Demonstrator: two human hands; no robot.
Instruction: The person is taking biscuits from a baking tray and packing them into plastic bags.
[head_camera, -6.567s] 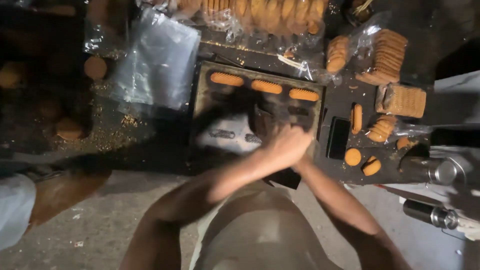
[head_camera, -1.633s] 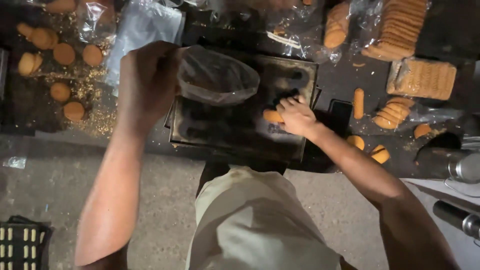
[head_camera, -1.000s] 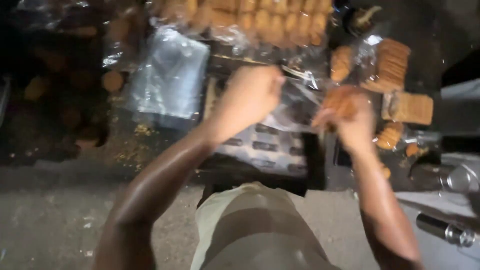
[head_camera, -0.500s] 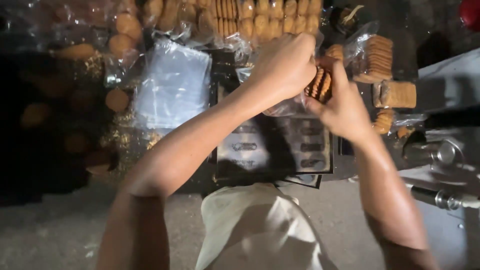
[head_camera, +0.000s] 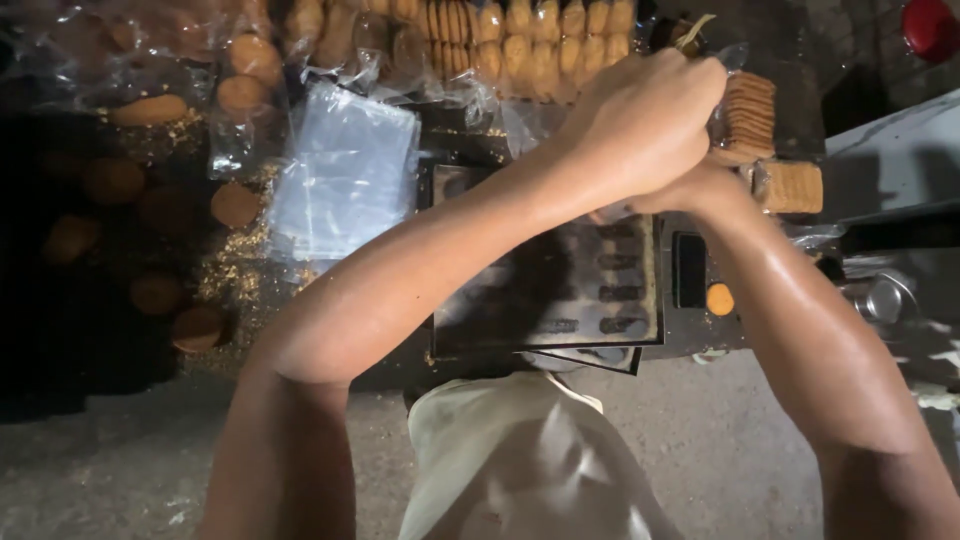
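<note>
Your left hand (head_camera: 640, 125) is closing in a fist on a clear bag's (head_camera: 612, 212) top at upper right of the frame. Your right hand (head_camera: 700, 190) is sitting just beneath it, mostly hidden, so I cannot tell its grip. Both are hovering over the dark tray (head_camera: 560, 300), beside the biscuit stack (head_camera: 748, 118).

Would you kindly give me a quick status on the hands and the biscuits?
Left hand fisted over right hand, both raised above the tray. Biscuit stack just beyond the fingers. Grip itself hidden.
</note>
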